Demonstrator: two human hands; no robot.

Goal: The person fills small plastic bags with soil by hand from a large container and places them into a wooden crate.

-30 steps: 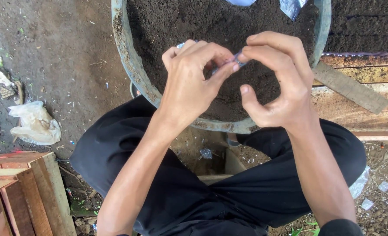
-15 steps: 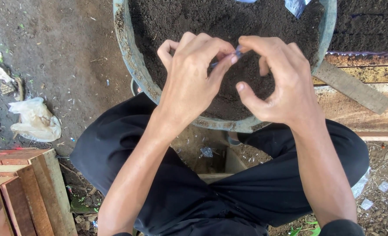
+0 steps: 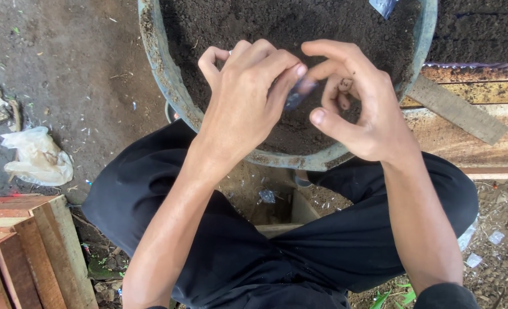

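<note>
At upper centre of frame, a small dark plastic piece (image 3: 294,98) is pinched between left hand (image 3: 245,97) and right hand (image 3: 360,106) fingertips, over the soil-filled basin (image 3: 168,86).

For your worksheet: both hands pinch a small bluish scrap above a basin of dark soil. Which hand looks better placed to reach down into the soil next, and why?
Probably the right hand: its curled lower fingers hang just above the soil, while the left hand grips the scrap more fully.
</note>
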